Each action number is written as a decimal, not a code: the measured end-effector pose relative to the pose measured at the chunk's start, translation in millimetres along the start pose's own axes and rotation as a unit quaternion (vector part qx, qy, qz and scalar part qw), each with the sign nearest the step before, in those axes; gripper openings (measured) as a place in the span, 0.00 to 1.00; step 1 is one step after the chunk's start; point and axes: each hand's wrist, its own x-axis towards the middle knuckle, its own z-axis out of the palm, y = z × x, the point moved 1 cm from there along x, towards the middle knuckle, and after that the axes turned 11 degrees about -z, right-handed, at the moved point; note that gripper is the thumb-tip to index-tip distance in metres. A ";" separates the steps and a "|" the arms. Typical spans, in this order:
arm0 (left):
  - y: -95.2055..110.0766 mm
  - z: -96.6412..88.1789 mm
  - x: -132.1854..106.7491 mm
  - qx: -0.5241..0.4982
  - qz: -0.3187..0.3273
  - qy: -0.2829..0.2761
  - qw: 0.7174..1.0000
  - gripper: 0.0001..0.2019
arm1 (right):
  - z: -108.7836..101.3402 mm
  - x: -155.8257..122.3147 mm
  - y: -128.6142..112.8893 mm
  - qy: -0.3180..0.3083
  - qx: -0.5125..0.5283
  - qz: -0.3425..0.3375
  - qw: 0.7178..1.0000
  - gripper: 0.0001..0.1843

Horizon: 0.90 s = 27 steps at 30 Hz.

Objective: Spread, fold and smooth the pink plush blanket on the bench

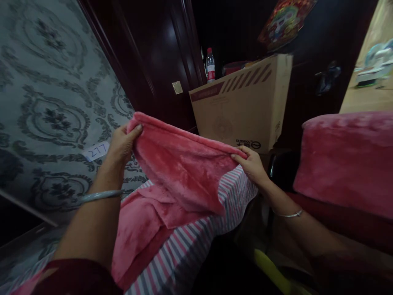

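A pink plush blanket (184, 168) is stretched between my two hands, its upper edge lifted and its lower part lying in folds on a striped sheet (184, 250). My left hand (123, 143) pinches the upper left corner, thumb on top. At the other end of that edge, my right hand (250, 164) grips the right corner between thumb and fingers. The cloth between them sags a little. Most of the fingers of my left hand are hidden behind the fabric.
Behind the blanket stands a large cardboard box (236, 110), with a red-capped bottle (210, 65) beyond it. Another pink plush cloth (346, 159) drapes over something at the right. Patterned wallpaper (55, 114) bearing a label marked 277 (96, 151) rises on the left, beside a dark cabinet (150, 49).
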 end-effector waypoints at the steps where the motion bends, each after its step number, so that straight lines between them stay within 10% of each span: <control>1: 0.1 -5.7 -0.6 -0.005 -0.018 -0.009 1.000 0.17 | -5.1 7.3 -4.6 -0.013 0.009 0.006 1.000 0.15; 17: -6.5 -51.4 -24.5 0.151 -0.134 -0.076 0.976 0.22 | 0.9 15.3 -9.7 -0.030 0.047 0.016 0.998 0.20; 27: 24.1 -48.3 6.3 0.105 -0.098 0.084 0.986 0.11 | 20.8 109.9 -74.9 0.025 -0.183 -0.255 0.949 0.11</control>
